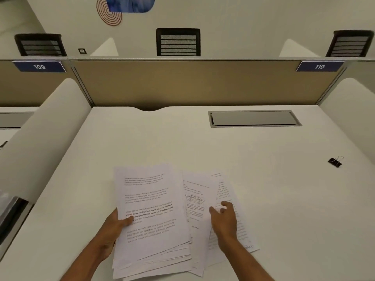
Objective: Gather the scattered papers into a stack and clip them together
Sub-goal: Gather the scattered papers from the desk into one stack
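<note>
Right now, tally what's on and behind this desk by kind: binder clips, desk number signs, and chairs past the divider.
Binder clips: 1
Desk number signs: 2, reading 109 and 110
Chairs: 3
Total: 6

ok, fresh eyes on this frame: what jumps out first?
The stack of papers at the near centre of the desk, gripped at its left edge by the left hand. Beside it the right hand rests on loose sheets still fanned out. Far right, a black binder clip lies alone.
</note>
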Tool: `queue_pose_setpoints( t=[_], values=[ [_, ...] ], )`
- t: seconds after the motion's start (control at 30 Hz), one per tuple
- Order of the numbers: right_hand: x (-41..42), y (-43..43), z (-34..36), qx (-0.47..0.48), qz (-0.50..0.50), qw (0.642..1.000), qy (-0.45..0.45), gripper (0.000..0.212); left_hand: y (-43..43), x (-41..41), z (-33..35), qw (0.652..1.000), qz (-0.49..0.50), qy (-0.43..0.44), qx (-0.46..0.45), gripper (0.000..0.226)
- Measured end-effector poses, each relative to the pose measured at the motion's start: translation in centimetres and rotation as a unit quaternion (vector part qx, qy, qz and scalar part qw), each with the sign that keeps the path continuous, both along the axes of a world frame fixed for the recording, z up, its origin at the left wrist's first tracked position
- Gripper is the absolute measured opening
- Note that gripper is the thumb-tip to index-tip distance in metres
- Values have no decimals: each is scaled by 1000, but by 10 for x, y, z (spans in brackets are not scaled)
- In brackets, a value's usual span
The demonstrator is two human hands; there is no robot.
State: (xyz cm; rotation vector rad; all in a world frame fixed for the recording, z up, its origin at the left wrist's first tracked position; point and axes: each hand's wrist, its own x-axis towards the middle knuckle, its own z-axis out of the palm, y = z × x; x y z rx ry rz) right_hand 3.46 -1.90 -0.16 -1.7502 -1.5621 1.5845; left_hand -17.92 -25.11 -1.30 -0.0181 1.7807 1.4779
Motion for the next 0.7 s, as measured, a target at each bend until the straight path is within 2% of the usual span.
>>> queue_pose_setpoints(
  t=[0.17, 0.33, 0.43, 0.6, 0.7],
  values=[
    [-14, 4, 1, -53, 3, 999, 10, 63, 0, 2, -9, 999, -8, 19, -36, 49],
    [-19, 7, -1, -102, 0, 994, 45, 42, 1, -3, -9, 998, -20, 10, -64, 45],
    [-18, 3, -3, -143, 39, 986, 71, 25, -1, -4, -9, 997, -28, 5, -68, 44],
    [-9, -20, -6, -108, 158, 978, 79, 28, -1, -6, -6, 998, -16, -25, -58, 46],
    [-1, -16, 0, -78, 150, 982, 86, 28, -6, -4, 3, 996, 4, -89, 3, 41]
  ],
)
